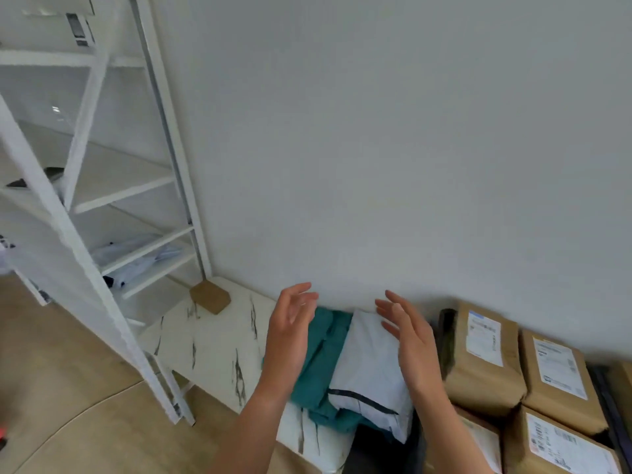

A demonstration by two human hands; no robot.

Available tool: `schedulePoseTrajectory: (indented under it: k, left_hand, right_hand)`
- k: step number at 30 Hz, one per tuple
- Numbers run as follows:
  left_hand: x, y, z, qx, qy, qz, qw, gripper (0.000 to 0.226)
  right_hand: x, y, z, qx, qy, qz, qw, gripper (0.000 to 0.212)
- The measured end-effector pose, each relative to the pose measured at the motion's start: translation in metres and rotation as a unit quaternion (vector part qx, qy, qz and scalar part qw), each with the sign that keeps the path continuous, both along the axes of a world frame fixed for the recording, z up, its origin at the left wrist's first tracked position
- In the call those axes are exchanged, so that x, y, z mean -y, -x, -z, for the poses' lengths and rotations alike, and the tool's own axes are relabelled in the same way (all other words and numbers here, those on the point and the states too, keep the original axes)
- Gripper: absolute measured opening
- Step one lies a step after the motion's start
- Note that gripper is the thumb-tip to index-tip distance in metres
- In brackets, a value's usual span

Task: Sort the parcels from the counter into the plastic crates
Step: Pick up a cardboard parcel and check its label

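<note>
A white poly mailer lies on top of a teal poly mailer on the white marble-pattern counter against the wall. My left hand hovers over the teal mailer's left side, fingers spread and relaxed, holding nothing. My right hand hovers over the white mailer's right edge, palm facing left, fingers straight, also empty. Several brown paper parcels with white labels lie packed together at the right. A small brown box sits at the counter's far left end by the wall.
A white metal shelving rack stands at the left, with a few pale mailers on a low shelf. Beige floor lies below the counter. A dark container edge shows around the brown parcels at the right.
</note>
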State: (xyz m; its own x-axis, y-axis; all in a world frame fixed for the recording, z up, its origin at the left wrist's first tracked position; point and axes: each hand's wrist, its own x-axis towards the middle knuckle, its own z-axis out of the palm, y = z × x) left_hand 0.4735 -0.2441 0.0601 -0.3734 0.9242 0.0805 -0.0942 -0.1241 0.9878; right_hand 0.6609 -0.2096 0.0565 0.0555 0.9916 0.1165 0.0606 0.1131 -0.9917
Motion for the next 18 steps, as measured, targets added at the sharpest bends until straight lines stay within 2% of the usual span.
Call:
schedulePoseTrajectory:
  k: [9, 18]
  left_hand:
    - [-0.012, 0.188, 0.011, 0.003, 0.033, -0.07, 0.997, 0.019]
    - [-0.04, 0.296, 0.035, 0.013, 0.058, -0.125, 0.99, 0.022]
  right_hand:
    - [-0.033, 0.192, 0.005, 0.018, 0.014, -0.058, 0.998, 0.03]
    - [-0.085, 0.308, 0.021, 0.039, 0.028, -0.107, 0.993, 0.03]
